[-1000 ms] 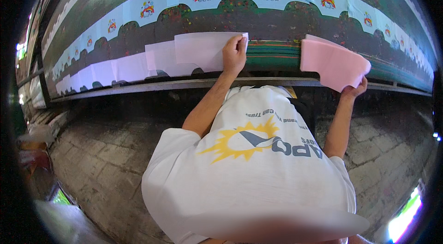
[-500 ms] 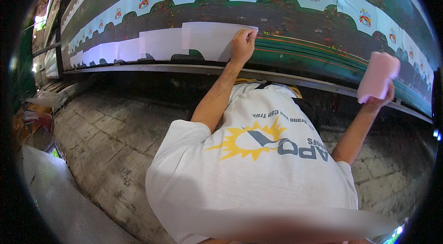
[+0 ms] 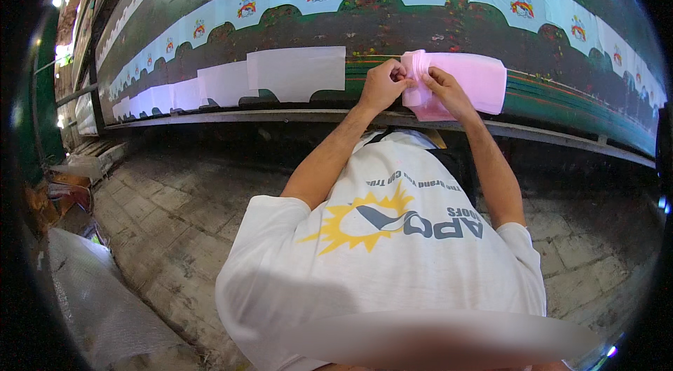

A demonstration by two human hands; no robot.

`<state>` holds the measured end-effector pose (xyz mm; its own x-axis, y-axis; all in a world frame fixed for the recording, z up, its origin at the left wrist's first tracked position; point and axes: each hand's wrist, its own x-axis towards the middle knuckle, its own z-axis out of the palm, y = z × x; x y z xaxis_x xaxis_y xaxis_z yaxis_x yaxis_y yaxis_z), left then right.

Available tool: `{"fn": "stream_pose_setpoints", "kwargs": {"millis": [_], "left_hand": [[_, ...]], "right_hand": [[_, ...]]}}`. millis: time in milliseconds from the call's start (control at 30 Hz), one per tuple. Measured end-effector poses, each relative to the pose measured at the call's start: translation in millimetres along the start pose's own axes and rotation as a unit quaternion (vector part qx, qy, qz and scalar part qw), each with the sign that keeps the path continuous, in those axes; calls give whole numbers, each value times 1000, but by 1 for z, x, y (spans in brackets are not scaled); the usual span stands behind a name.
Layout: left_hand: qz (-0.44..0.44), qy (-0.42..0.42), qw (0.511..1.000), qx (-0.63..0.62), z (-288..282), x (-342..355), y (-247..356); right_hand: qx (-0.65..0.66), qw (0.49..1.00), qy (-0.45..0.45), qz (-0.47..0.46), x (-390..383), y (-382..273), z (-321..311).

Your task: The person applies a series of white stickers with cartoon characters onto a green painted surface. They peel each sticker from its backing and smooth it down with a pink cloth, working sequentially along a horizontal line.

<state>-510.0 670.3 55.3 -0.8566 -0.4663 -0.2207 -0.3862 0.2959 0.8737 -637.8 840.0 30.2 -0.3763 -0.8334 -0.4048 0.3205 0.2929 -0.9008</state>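
Note:
Both hands are at a stack of pink cut pieces point(image 3: 477, 80) on the green, paint-speckled table. My left hand point(image 3: 384, 83) pinches at the stack's left edge, where the layers are bunched and creased. My right hand point(image 3: 449, 94) grips the same stack just right of that edge, thumb and fingers closed on it. To the left, a row of pale lilac pieces point(image 3: 294, 73) lies flat along the table's near edge, overlapping one another.
A farther row of light blue pieces point(image 3: 505, 17) with small rainbow prints curves across the table point(image 3: 301, 34). A metal rail point(image 3: 280, 115) runs along the near edge. Bubble wrap point(image 3: 98, 301) lies on the paved floor point(image 3: 161, 217) at lower left.
My right hand has brought the pink stack leftward onto the table. My left hand has left the lilac piece's right edge and moved right onto the pink stack.

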Motion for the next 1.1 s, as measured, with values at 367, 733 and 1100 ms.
{"fn": "stream_pose_setpoints", "kwargs": {"millis": [367,733,1100], "left_hand": [[-89,-63,971,-212,0,-8,-11],[-27,246,969,20,-7,2,-36],[21,296,953,57,-44,4,-64]], "right_hand": [[3,998,52,-24,-6,-13,5],[61,997,53,-1,-3,6,0],[554,801,18,-225,-48,10,-69]]}}
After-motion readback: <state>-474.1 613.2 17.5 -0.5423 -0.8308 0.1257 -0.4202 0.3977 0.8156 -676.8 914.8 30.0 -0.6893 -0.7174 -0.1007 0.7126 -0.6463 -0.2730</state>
